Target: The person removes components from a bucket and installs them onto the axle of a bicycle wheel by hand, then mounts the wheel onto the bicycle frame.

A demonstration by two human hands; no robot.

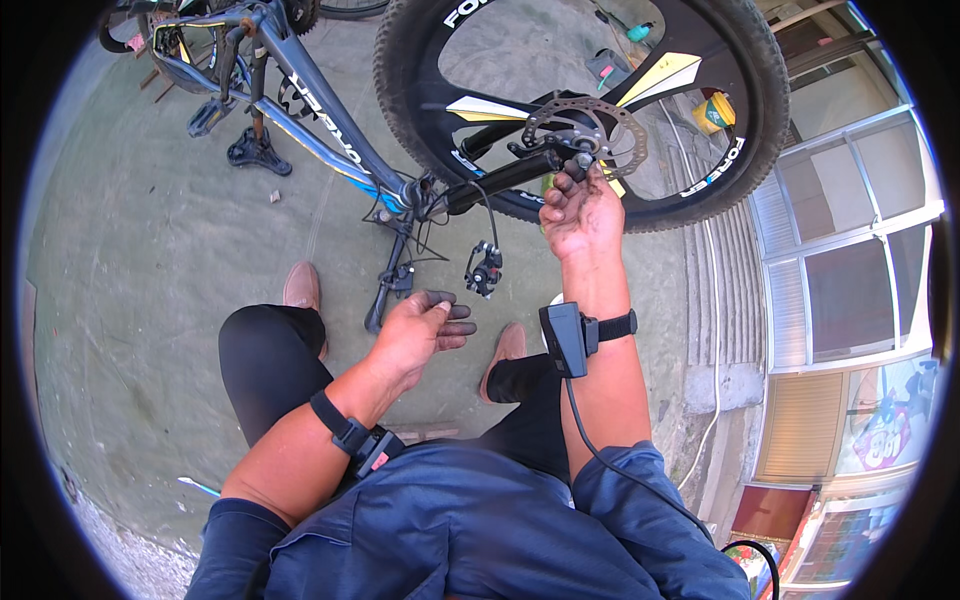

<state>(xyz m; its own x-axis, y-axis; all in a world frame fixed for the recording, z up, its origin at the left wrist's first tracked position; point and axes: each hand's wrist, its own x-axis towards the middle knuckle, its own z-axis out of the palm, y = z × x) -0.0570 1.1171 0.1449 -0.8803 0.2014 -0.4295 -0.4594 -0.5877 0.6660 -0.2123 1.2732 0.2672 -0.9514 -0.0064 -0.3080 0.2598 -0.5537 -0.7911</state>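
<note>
A bicycle wheel [765,75] with black spokes and a fat tyre sits at the fork [505,185] of a dark blue bicycle frame [325,115]. A silver brake disc [632,140] surrounds its hub. My right hand [582,215] reaches up to the hub, its dirty fingers curled and pinching at the axle nut [586,160]; the fingertips are partly hidden. Below the fork, a disc brake caliper [485,270] hangs loose on its cable. My left hand [425,335] is held in the air beside the caliper, empty, with blackened fingers apart.
The handlebar [378,300] hangs low beside my left hand. A pedal [210,118] and a saddle [258,155] lie toward the far left. Beyond the wheel are a yellow tub [713,113] and a teal bottle [640,32]. Glazed panels [850,300] line the right side.
</note>
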